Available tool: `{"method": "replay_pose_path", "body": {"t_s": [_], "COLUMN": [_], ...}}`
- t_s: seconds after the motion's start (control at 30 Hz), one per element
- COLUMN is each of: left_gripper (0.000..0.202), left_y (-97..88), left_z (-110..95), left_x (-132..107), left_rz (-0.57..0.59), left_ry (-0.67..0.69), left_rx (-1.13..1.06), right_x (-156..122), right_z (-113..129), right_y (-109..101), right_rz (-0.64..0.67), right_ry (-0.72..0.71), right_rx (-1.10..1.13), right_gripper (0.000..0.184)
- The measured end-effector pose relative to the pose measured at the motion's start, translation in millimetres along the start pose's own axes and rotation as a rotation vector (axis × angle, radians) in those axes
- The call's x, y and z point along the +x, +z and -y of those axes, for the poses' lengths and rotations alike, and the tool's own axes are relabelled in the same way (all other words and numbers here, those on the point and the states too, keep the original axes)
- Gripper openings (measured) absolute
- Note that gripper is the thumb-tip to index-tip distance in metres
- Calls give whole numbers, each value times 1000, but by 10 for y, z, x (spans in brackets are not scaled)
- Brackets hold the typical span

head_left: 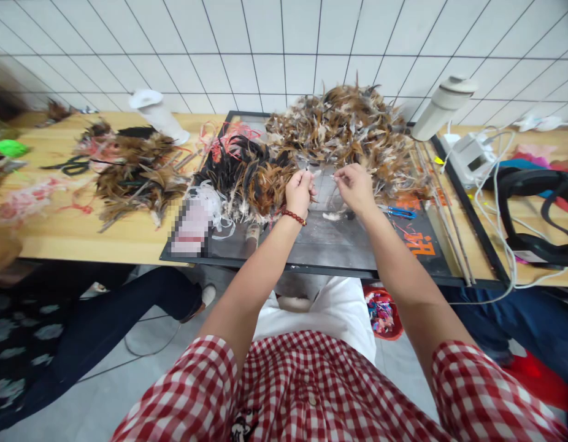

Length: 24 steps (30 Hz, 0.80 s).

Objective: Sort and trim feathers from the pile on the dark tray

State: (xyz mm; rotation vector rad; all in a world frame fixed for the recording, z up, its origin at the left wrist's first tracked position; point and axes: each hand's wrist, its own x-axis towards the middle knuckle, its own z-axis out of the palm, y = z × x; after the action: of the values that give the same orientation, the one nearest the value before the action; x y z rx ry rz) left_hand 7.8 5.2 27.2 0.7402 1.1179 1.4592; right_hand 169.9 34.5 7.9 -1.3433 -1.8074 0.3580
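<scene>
My left hand (300,191), with a beaded bracelet on its wrist, is closed in a fist over the dark mat. Wisps of a pale feather (317,174) poke out beside its fingers; the rest is hidden in the grip. My right hand (355,187) is a short way to the right, thumb and fingertips pinched on a tiny pale bit too small to name. Behind both hands rises a big heap of brown feathers (339,126). Bundles of black and brown feathers (256,175) lie just left of my left hand. A loose white feather (332,216) rests on the mat.
Blue snips (399,212) and thin sticks (445,215) lie to the right, near a white charger (472,159) with cables and a black headset (537,209). A pale bottle (443,107) stands behind. Clear ribbon (208,205) and more feather bundles (132,169) are leftward. People sit on both sides.
</scene>
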Motion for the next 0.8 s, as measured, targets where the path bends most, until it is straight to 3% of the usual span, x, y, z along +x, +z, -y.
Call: {"method": "replay_pose_path", "body": {"t_s": [0.1, 0.2, 0.5, 0.67, 0.8], "left_gripper": [31, 30, 25, 21, 23], "left_y": [7, 14, 0, -15, -13], "left_z": [12, 43, 144, 187, 172], "left_x": [0, -1, 26, 34, 10], "left_rz": [27, 63, 102, 131, 193], "left_ry": [-5, 16, 133, 199, 160], "left_rx": [-5, 30, 138, 167, 117], "right_x": [-24, -50, -99, -98, -79], "right_z": [88, 190, 294, 286, 229], "right_y": [11, 78, 127, 132, 140], "right_rz": [29, 41, -6, 14, 46], "right_ry": [235, 354, 242, 304, 305], "right_rx": [487, 750, 658, 666, 670], "right_gripper": [22, 43, 45, 47, 58]}}
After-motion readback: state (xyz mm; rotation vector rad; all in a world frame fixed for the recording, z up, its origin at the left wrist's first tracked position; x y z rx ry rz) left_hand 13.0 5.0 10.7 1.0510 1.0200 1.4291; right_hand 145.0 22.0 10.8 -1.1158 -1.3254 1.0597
